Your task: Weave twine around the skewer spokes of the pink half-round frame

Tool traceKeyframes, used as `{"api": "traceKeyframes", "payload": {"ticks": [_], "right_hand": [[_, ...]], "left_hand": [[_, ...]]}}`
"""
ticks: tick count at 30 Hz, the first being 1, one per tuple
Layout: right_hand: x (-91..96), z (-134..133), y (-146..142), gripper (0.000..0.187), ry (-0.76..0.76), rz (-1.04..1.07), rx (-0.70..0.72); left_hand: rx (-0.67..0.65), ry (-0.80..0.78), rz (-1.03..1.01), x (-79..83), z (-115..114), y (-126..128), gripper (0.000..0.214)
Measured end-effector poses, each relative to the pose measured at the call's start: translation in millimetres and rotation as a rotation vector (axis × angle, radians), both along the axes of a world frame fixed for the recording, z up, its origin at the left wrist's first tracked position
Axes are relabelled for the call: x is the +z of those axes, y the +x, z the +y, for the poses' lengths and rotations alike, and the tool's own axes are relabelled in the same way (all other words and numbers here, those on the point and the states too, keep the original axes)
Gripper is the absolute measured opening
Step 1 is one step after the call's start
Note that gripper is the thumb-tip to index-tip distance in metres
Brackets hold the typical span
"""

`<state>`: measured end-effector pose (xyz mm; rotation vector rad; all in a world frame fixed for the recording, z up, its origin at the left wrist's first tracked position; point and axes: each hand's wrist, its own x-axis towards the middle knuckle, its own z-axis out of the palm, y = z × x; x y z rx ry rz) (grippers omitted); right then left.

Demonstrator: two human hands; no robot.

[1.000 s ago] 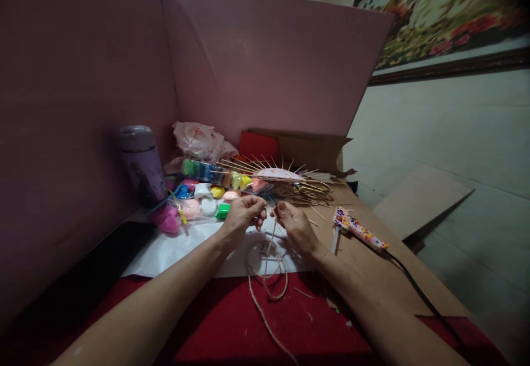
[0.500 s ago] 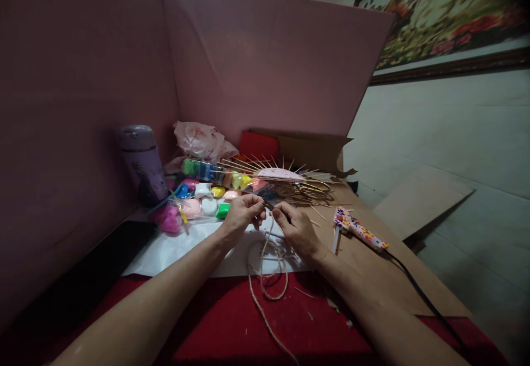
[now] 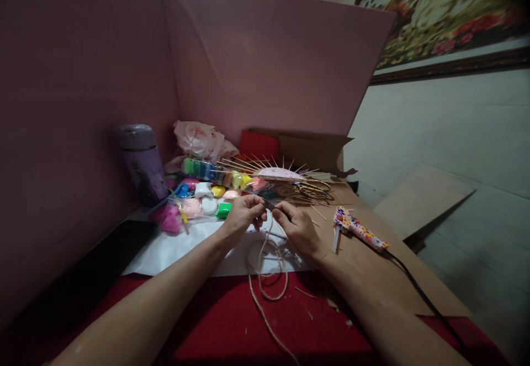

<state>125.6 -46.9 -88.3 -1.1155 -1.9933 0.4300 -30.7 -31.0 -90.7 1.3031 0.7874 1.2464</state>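
My left hand (image 3: 245, 213) and my right hand (image 3: 295, 226) are close together above the white sheet (image 3: 165, 253). Between their pinched fingertips is a small, dark, flat piece (image 3: 268, 205), too small and dim to name. From just beneath it hangs a length of jute twine (image 3: 271, 223), which loops over the sheet and trails across the red cloth (image 3: 215, 322). Behind my hands is a pale pink half-round piece (image 3: 279, 174) with thin wooden sticks fanning out from its edge. My fingers partly hide the dark piece and the twine's upper end.
Bags of coloured clay (image 3: 209, 206) lie at the back left beside a purple bottle (image 3: 144, 164). A flower-patterned glue gun (image 3: 360, 230) rests on brown cardboard (image 3: 385, 283) at right, its black cord running forward. Coiled twine (image 3: 306, 190) sits below the fan of sticks.
The dark piece between my fingertips shows slightly more now. My hands, the twine and the things around them stay almost where they were.
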Motion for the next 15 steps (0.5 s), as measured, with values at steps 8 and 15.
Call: {"api": "traceKeyframes", "payload": {"ticks": [8, 15], "right_hand": [[-1.0, 1.5, -0.5, 0.028, -0.013, -0.021, -0.03], [-0.4, 0.8, -1.9, 0.028, -0.004, -0.03, -0.044]], "left_hand": [[0.001, 0.015, 0.005, -2.3, 1.1, -0.8, 0.028], [0.007, 0.009, 0.009, -1.7, 1.1, -0.4, 0.03]]}}
